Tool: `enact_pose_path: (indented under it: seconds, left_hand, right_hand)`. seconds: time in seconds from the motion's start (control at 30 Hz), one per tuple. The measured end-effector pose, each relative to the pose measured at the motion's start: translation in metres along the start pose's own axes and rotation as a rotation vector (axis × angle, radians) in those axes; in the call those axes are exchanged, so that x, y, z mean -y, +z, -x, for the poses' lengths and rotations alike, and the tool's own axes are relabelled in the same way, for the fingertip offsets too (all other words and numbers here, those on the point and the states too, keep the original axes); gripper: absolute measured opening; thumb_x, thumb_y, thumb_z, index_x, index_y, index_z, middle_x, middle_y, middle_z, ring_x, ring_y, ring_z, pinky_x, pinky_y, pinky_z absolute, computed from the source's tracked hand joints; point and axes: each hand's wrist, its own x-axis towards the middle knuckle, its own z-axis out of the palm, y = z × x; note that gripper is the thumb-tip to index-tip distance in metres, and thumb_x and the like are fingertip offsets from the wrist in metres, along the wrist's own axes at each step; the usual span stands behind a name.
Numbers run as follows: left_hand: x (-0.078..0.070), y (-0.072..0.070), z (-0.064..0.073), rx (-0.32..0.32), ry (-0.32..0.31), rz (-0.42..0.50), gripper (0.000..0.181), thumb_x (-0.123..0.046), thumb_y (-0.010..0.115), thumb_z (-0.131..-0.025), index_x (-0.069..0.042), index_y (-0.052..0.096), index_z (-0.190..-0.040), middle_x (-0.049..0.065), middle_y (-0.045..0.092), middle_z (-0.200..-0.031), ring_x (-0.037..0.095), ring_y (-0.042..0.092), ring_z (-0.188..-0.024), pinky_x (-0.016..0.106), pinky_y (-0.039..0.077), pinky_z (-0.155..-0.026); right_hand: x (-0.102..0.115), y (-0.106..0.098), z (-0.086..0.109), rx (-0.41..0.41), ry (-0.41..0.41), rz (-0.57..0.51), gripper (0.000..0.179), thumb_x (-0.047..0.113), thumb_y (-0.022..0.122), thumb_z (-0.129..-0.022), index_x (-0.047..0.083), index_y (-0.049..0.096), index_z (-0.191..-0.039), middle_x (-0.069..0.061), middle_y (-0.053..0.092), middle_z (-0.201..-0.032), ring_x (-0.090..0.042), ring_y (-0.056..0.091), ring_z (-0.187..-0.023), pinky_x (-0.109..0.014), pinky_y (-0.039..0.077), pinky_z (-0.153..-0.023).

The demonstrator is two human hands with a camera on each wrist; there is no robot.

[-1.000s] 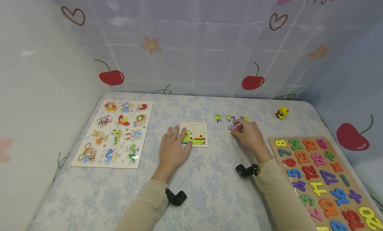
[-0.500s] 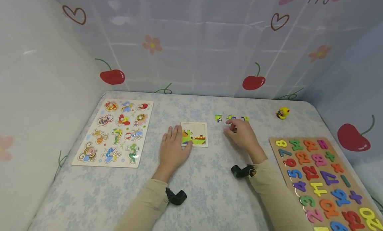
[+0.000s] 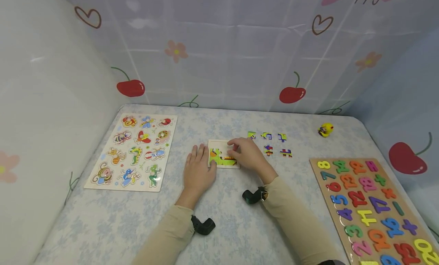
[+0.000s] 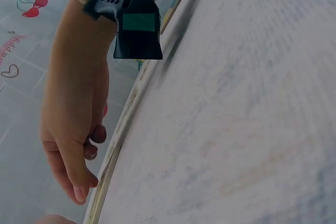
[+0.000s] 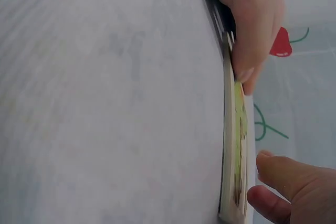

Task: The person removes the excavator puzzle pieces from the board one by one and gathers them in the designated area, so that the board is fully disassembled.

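A small wooden puzzle tray [image 3: 223, 143] lies mid-table, its lower part filled with green pieces and an orange one. Along its left side, my left hand [image 3: 199, 173] lies flat with fingers extended, thumb at the tray's edge. In the right wrist view, that thumb [image 5: 244, 69] presses down on the tray end. My right hand [image 3: 252, 156] is over the tray's right half, thumb and index finger bent toward each other with a gap between. I cannot tell whether a piece is between them. Several loose puzzle pieces [image 3: 268, 150] lie right of the tray.
At left lies a wooden insect board [image 3: 132, 152]; at right, a board of coloured numbers [image 3: 368, 204]. A yellow toy duck [image 3: 325, 130] stands at the back right. A printed curtain [image 3: 219, 59] hangs behind the table. Each wrist carries a black camera mount [image 3: 253, 196].
My right hand has moved left from the loose pieces to above the tray, uncovering pieces it hid before. My left hand stays on the tray's left side, its thumb drawn slightly back.
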Motion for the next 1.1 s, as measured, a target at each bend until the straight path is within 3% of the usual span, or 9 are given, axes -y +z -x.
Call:
enact_pose_path:
  seconds: [0.33, 0.57, 0.93, 1.1]
  left_hand:
    - [0.000, -0.001, 0.000, -0.025, 0.017, -0.007, 0.062, -0.041, 0.038, -0.102, -0.008, 0.036, -0.154, 0.006, 0.030, -0.163, 0.027, 0.015, -0.155, 0.047, 0.014, -0.126]
    - [0.000, -0.001, -0.001, -0.040, 0.022, -0.003, 0.061, -0.039, 0.041, -0.101, -0.006, 0.038, -0.153, 0.008, 0.032, -0.162, 0.028, 0.018, -0.154, 0.048, 0.016, -0.125]
    - [0.000, 0.001, -0.002, -0.053, 0.033, -0.023, 0.061, -0.038, 0.041, -0.100, -0.005, 0.039, -0.152, 0.008, 0.035, -0.161, 0.029, 0.021, -0.154, 0.049, 0.018, -0.125]
    - [0.001, 0.001, -0.001, -0.049, 0.029, -0.024, 0.061, -0.038, 0.042, -0.100, -0.006, 0.039, -0.152, 0.008, 0.034, -0.161, 0.029, 0.020, -0.154, 0.049, 0.017, -0.125]
  right_hand:
    - [0.017, 0.019, -0.014, 0.016, -0.094, 0.068, 0.024, 0.029, 0.070, -0.093, 0.013, 0.075, -0.110, 0.000, 0.066, -0.087, -0.018, 0.053, -0.083, -0.032, 0.044, -0.077]
    - [0.021, 0.023, -0.016, 0.006, -0.081, 0.060, 0.023, 0.030, 0.071, -0.091, 0.011, 0.073, -0.105, -0.001, 0.062, -0.086, -0.019, 0.051, -0.082, -0.032, 0.043, -0.074]
    - [0.022, 0.025, -0.016, 0.000, -0.029, -0.094, 0.017, 0.024, 0.075, -0.089, 0.017, 0.061, -0.096, 0.002, 0.065, -0.087, -0.017, 0.053, -0.086, -0.031, 0.043, -0.077]
    - [0.020, 0.023, -0.014, -0.007, -0.041, -0.183, 0.016, 0.022, 0.074, -0.090, 0.017, 0.059, -0.096, 0.001, 0.066, -0.089, -0.015, 0.053, -0.078, -0.029, 0.042, -0.072]
